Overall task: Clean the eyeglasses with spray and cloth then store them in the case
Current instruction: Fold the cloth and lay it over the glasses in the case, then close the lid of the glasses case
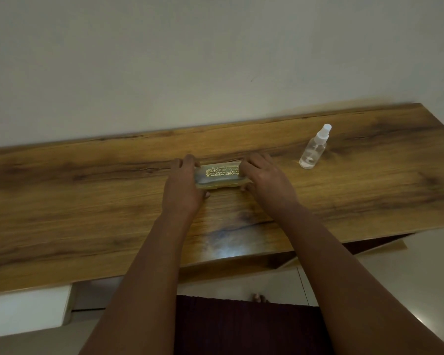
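Evidently the case (219,176) is gripped at both ends, left hand (183,184) and right hand (263,178) curled round it, so it is steadied on the tabletop (87,201). Lid appears closed. Spray bottle (314,148) is left upright nearby, within reach.

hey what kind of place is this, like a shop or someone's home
Probably a room in a home, not a shop: a wood-grain table set against a plain white wall, a pale tiled floor, and the person's bare toes showing below the table edge.
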